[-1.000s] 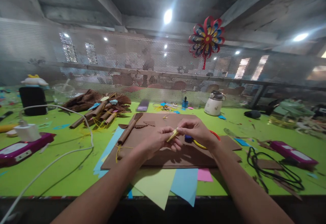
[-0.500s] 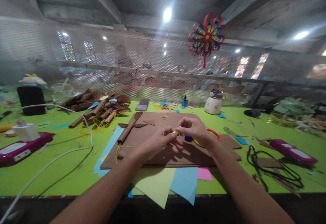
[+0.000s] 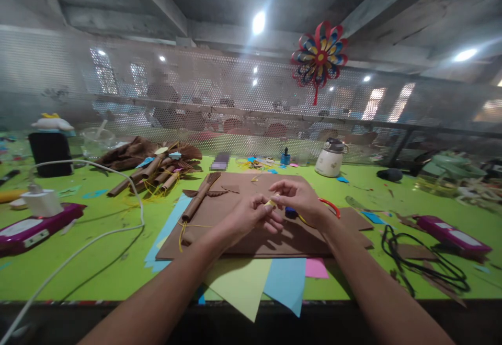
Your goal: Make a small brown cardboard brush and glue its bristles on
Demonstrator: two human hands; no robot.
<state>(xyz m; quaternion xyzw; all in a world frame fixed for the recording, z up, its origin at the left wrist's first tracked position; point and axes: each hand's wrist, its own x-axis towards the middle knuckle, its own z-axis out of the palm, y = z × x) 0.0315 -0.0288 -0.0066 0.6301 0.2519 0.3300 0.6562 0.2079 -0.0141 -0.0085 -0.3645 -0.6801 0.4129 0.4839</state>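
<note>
Between the fingertips of both hands is a small pale-yellow piece of paper [image 3: 270, 203]. My left hand [image 3: 254, 214] pinches it from the left, its lower fingers loosely spread. From the right, my right hand [image 3: 297, 198] pinches the same piece. Both hands are above a stack of brown paper sheets [image 3: 243, 238]. Left of them on the stack lies a rolled brown paper tube [image 3: 198, 201] tied with yellow string [image 3: 182, 232], beside scalloped brown strips [image 3: 215, 193]. Partly behind my right wrist is a tool with red and yellow handles [image 3: 330, 207]; its working end is hidden.
Several tied brown paper rolls [image 3: 157, 172] lie at the back left. A white cable [image 3: 98, 238] runs from a purple power strip [image 3: 43, 225]. To the right are a black cord [image 3: 427, 269] and another purple strip [image 3: 451, 235]. A white flask [image 3: 329, 159] stands behind.
The fingers have shifted only slightly around the yellow paper piece, and both hands keep their pinch. The whole view has moved by a few pixels.
</note>
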